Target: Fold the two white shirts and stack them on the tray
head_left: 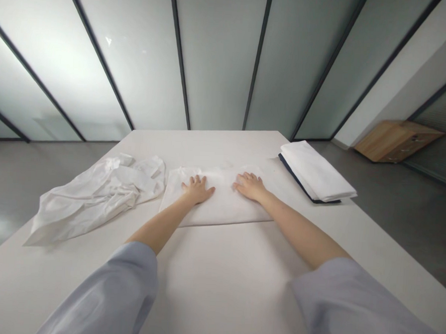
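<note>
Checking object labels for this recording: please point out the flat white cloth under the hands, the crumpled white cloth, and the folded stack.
Flat white cloth [224,201]: head view, smooth part near its middle.
Crumpled white cloth [105,191]: head view, its bunched middle.
Folded stack [317,173]: head view, its white top layer.

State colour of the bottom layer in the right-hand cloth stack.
Bottom layer: dark navy, near black; only its edge shows beneath the white cloth. Head view.

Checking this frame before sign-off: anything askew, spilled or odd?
No spill or damage visible. The crumpled cloth on the left stands out: it lies in a loose heap reaching the table's left edge, whereas the flat cloth under the left hand and right hand looks fairly smooth and the stack at right is neatly folded.
</note>
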